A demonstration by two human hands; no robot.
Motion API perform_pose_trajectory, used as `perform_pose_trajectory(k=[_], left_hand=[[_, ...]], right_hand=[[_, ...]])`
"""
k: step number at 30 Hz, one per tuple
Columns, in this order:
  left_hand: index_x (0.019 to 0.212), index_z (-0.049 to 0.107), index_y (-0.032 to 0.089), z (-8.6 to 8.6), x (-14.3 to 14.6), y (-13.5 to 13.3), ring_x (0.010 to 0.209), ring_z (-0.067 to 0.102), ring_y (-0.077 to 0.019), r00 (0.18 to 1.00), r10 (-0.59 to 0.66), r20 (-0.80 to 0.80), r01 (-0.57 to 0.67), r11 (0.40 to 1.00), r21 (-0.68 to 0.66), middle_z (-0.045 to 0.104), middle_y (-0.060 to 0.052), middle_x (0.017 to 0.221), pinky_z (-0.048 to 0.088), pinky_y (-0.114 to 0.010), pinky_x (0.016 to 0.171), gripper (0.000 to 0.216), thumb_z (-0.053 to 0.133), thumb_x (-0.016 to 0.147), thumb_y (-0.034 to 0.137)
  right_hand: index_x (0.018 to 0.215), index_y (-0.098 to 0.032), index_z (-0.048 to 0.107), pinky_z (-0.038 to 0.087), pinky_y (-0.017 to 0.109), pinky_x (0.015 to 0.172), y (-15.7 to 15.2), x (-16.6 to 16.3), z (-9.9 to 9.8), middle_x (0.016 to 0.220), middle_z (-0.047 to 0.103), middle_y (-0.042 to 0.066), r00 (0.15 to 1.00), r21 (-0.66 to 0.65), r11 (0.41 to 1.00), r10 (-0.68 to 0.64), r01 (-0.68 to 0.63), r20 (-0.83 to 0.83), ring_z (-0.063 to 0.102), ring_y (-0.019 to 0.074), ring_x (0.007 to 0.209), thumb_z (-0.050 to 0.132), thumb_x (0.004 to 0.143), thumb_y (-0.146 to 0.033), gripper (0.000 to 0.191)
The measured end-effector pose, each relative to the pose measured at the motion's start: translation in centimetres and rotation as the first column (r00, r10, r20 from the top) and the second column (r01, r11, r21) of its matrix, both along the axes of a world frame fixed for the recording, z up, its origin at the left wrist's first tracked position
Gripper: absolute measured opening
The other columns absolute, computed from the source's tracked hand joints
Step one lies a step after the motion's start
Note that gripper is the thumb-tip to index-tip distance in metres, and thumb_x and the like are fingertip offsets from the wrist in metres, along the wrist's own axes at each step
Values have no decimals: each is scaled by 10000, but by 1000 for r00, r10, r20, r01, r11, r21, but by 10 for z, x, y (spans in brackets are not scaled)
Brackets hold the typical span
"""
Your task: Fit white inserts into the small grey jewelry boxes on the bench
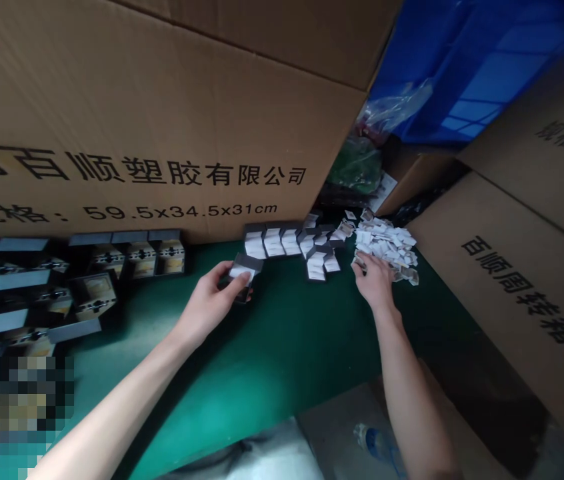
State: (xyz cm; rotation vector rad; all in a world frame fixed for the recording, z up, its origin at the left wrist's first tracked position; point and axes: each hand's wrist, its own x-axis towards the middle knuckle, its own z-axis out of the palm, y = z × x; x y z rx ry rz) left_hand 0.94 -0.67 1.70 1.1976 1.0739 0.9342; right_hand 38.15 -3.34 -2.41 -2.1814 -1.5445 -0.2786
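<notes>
In my left hand [215, 290] is a small dark box [257, 262] with its lid raised and a white piece inside; my thumb lies across the white piece. My right hand [375, 277] reaches to the near edge of a heap of small white packets [385, 240], its fingers bent together. Whatever sits between those fingertips is too small to name. Between the two hands, farther back, several similar dark boxes with white inserts [282, 241] stand side by side with lids up.
Several dark open boxes with yellowish insides [135, 257] line the left of the green table [242, 373]. A large cardboard carton [162, 120] rises behind, another carton [522, 280] at right. Plastic bags [357, 163] and a blue crate [462, 73] are behind; a bottle [379, 443] lies below.
</notes>
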Motion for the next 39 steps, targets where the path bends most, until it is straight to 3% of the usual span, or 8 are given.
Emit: perform_pose_trajectory(k=[9, 16, 20, 24, 28, 33, 35, 39], left_hand=[[1080, 667, 190, -2, -1, 1, 755, 696, -202, 1000, -6, 1, 6, 1000, 7, 736, -40, 923, 558, -321, 750, 465, 763, 798, 547], [1100, 667, 185, -2, -1, 1, 774, 705, -202, 1000, -17, -11, 17, 1000, 11, 739, -52, 969, 568, -322, 755, 460, 752, 811, 533], [1125, 656, 191, -1, -2, 1, 789, 708, -198, 1000, -2, -5, 2, 1000, -11, 730, -44, 978, 571, -319, 770, 447, 741, 827, 514], [1147, 665, 215, 1, -1, 2, 856, 727, -227, 994, 48, 102, -37, 994, -104, 734, -40, 1000, 600, -353, 809, 455, 721, 833, 539], [1110, 682, 189, 1, -3, 5, 981, 710, -275, 950, 83, 302, -51, 992, -114, 728, -76, 1078, 621, -387, 804, 482, 565, 902, 608], [1085, 677, 173, 0, -8, 12, 1000, 697, -281, 904, 215, 370, -190, 976, -102, 720, -99, 1089, 610, -361, 763, 542, 469, 926, 648], [1036, 672, 182, -1, -10, 15, 941, 707, -268, 892, 283, 353, -252, 959, -130, 727, -80, 1005, 602, -346, 737, 499, 492, 916, 632], [969, 654, 185, -6, -12, 21, 884, 711, -254, 868, 372, 329, -342, 928, -146, 715, -58, 899, 593, -316, 676, 402, 558, 897, 569]], right_hand=[[1162, -191, 728, 386, 510, 998, -4, 1, 2, 1186, 741, 148, 1000, -4, 1000, 16, -16, -14, 620, 321, 1105, 547, 931, -281, 307], [1044, -161, 746, 517, 455, 924, -4, -4, 11, 1073, 759, 166, 960, 348, 936, 57, 43, -274, 676, 298, 997, 575, 914, -461, 369], [1202, -186, 657, 578, 391, 839, -12, -27, 38, 1200, 713, 148, 702, 506, 859, 314, 77, -639, 706, 264, 1057, 604, 926, -517, 435], [1124, -239, 680, 597, 334, 741, -22, -79, 72, 1126, 726, 93, 377, 384, 858, 500, -342, -780, 725, 220, 954, 619, 946, -491, 315], [1089, -220, 715, 573, 271, 708, -10, -147, 82, 936, 761, 35, 131, 100, 534, 379, -840, -916, 725, 174, 842, 668, 947, -384, 222], [1091, -204, 745, 548, 233, 698, 20, -197, 64, 991, 777, 39, 156, -31, 270, 455, -962, -877, 719, 156, 857, 618, 988, -327, 205], [1168, -221, 731, 546, 242, 722, 24, -203, 57, 1101, 759, 50, 179, -9, 295, 554, -956, -813, 705, 150, 887, 589, 1011, -335, 241], [1142, -220, 728, 543, 279, 767, 17, -202, 46, 1167, 710, 72, 315, 138, 488, 729, -862, -608, 666, 175, 1000, 536, 1037, -319, 240]])
